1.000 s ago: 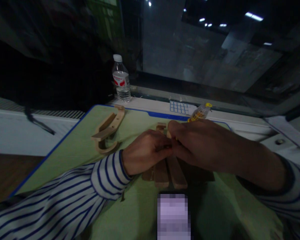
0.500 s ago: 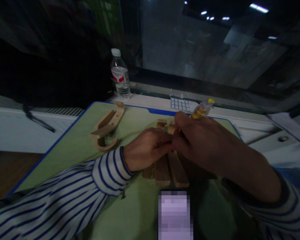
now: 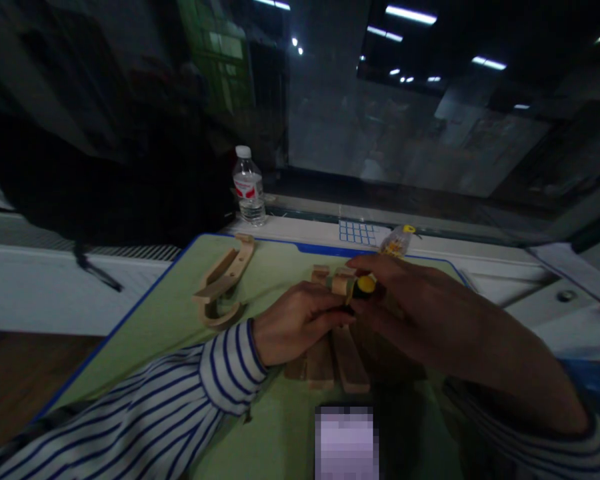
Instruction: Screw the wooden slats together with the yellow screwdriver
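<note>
A partly built wooden piece with several slats (image 3: pixel 349 363) lies on the table in front of me. My left hand (image 3: pixel 300 317) is closed at its upper part, thumb and fingers pinched by a small wooden block (image 3: pixel 341 285). My right hand (image 3: pixel 413 303) is around a screwdriver (image 3: pixel 365 287); its yellow and black handle end shows between the fingers. The screwdriver's tip is hidden by the hands. To the left lies a curved wooden frame (image 3: pixel 225 277) with holes, apart from both hands.
The green tabletop (image 3: pixel 150 333) has a blue edge. A phone (image 3: pixel 347 443) lies at the near side. On the sill behind stand a water bottle (image 3: pixel 250 190), a clear bag (image 3: pixel 397 241) with yellow contents and a blue grid sheet (image 3: pixel 357 232). A dark bag (image 3: pixel 145 180) sits at left.
The view has tilted up, so everything sits lower. My right hand has opened its grip somewhat and turned, and the screwdriver's yellow end now shows. My left hand stays at the wooden piece.
</note>
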Tool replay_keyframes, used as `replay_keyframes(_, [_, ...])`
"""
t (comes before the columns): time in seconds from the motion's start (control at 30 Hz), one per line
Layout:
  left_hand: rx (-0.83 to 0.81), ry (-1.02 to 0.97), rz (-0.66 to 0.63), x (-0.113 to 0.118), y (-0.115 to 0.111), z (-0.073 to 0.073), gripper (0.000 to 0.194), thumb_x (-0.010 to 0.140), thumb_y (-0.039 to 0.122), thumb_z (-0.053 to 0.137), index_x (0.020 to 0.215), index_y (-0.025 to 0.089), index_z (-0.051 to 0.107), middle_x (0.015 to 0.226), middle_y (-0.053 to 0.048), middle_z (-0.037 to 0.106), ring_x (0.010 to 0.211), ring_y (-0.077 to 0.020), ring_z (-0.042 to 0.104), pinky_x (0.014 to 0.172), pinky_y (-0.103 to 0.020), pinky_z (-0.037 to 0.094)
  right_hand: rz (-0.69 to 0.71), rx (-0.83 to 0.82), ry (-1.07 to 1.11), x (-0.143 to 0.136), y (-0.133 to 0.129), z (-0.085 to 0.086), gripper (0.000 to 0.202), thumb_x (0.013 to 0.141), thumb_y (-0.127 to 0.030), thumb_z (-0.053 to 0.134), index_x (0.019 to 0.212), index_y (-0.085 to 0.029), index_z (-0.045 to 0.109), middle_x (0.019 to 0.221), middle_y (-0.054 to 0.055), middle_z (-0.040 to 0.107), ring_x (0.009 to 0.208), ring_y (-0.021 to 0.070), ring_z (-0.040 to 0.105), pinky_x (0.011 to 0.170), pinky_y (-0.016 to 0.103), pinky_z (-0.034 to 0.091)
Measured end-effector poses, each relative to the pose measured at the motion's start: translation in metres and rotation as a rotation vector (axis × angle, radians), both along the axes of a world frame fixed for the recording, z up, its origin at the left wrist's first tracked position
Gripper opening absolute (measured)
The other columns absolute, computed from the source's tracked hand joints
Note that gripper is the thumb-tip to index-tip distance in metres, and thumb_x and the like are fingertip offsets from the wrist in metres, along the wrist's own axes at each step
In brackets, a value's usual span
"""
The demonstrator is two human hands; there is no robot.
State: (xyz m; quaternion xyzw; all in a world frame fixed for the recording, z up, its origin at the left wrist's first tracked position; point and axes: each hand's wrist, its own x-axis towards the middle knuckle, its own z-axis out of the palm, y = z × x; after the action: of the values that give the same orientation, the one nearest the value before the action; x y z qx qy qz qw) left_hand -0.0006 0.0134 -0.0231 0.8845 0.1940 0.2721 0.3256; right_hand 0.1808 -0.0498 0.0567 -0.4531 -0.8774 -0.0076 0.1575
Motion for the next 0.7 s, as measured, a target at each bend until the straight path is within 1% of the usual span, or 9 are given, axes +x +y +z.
replay_keyframes(0.1, [-0.001,0.049,0.04,0.0,-0.0009,-0.0008,0.023,0.091,0.029,0.048,0.088,0.014,0.067,0.08,-0.003,0.066,0.078,-0.0134,0.059,0.073,-0.023,0.044,0.091,-0.036,0.082,0.0083,-0.0007,0.0035,0.035,0.093,-0.02,0.041,0.127,-0.017,0.048,0.126,0.007,0.059,0.112,0.0148,0.056,0.093,0.031,0.045])
replay_keyframes(0.2, [0.014,0.063,0.084,-0.0007,-0.0031,0.0,0.022,0.09,0.029,0.05,0.092,0.015,0.067,0.084,-0.003,0.067,0.081,-0.0139,0.06,0.076,-0.024,0.044,0.142,-0.133,0.102,0.0094,0.0022,0.0036,0.036,0.093,-0.018,0.04,0.128,-0.018,0.05,0.128,0.005,0.058,0.116,0.0127,0.053,0.098,0.029,0.041])
replay_keyframes(0.3, [0.043,0.061,0.177,-0.0017,-0.0065,0.0032,0.02,0.086,0.033,0.057,0.094,0.018,0.068,0.086,-0.002,0.068,0.081,-0.0146,0.06,0.077,-0.026,0.045,0.163,-0.151,0.136,0.0066,0.0048,0.0024,0.037,0.091,-0.014,0.043,0.127,-0.017,0.051,0.128,0.005,0.059,0.115,0.0119,0.054,0.098,0.027,0.042])
replay_keyframes(0.4, [0.052,0.033,0.241,-0.0021,-0.009,0.0058,0.019,0.082,0.035,0.062,0.092,0.022,0.07,0.087,0.001,0.07,0.08,-0.0143,0.061,0.078,-0.027,0.045,0.192,-0.15,0.157,0.0039,0.0056,0.001,0.038,0.088,-0.009,0.048,0.124,-0.017,0.052,0.121,0.004,0.062,0.107,0.0114,0.057,0.093,0.025,0.044])
replay_keyframes(0.57, [0.022,0.022,0.23,-0.002,-0.0095,0.0048,0.016,0.083,0.034,0.061,0.09,0.023,0.071,0.09,0.001,0.071,0.082,-0.0136,0.063,0.078,-0.026,0.046,0.204,-0.187,0.158,0.0021,0.0066,0.0014,0.032,0.086,-0.006,0.05,0.114,-0.017,0.057,0.113,0.003,0.065,0.103,0.012,0.059,0.091,0.023,0.044])
replay_keyframes(0.7, [0.016,0.038,0.222,-0.0019,-0.0089,0.003,0.018,0.083,0.034,0.06,0.091,0.022,0.072,0.085,0.0,0.071,0.078,-0.0136,0.062,0.076,-0.026,0.047,0.186,-0.173,0.135,0.0021,0.0065,0.003,0.027,0.086,-0.008,0.05,0.11,-0.017,0.059,0.108,0.002,0.067,0.098,0.013,0.061,0.087,0.023,0.045])
